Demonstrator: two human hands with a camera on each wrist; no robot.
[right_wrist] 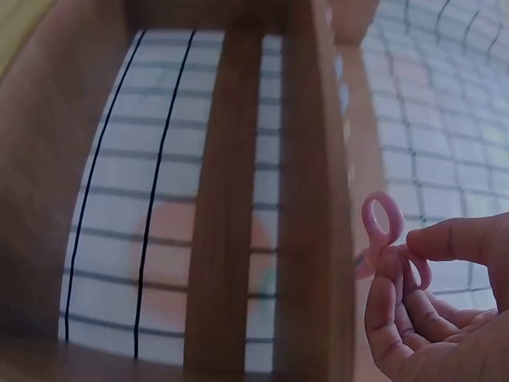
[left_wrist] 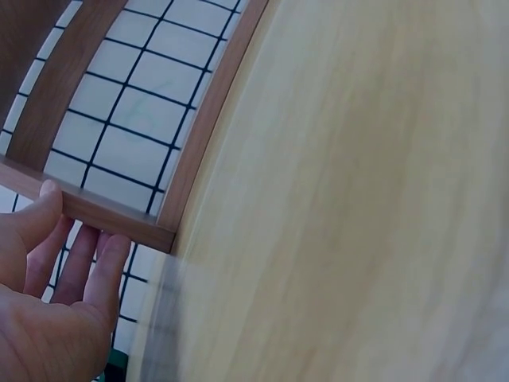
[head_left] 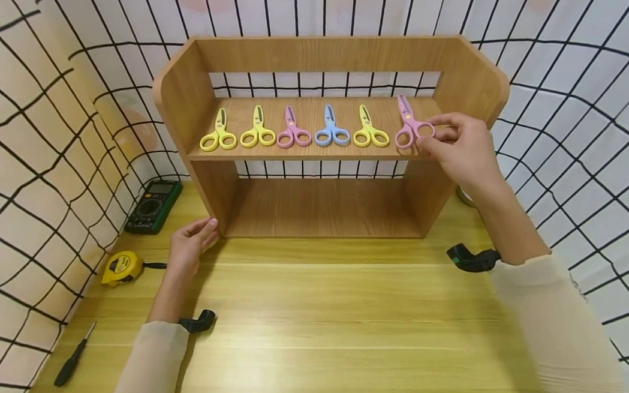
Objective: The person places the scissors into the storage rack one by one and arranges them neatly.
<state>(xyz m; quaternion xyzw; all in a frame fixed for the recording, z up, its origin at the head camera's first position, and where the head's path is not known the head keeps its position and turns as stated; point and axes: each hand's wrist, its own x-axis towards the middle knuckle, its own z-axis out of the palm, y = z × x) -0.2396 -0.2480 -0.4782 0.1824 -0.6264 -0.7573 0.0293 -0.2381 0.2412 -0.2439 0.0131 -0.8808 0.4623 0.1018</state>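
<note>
A wooden two-tier shelf (head_left: 328, 58) stands at the back of the table. At the right end of its upper tier, my right hand (head_left: 465, 151) pinches pink scissors (head_left: 411, 123) by one handle loop, blades pointing up and back. The right wrist view shows thumb and fingertips on that loop, the other loop free. Left of them lie yellow scissors (head_left: 371, 131), blue scissors (head_left: 330, 127), pink scissors (head_left: 291, 129) and two more yellow pairs, in a row. My left hand (head_left: 189, 246) grips the front edge of the shelf's left side panel (left_wrist: 103, 211) near its bottom, thumb opposite the fingers.
Left of the shelf lie a green-cased multimeter (head_left: 153, 207), a yellow tape measure (head_left: 122, 268) and a screwdriver (head_left: 73, 359). A grid-patterned cloth (head_left: 579, 116) hangs around the table (head_left: 339, 330). Part of a round object (head_left: 464, 197) shows behind the right forearm.
</note>
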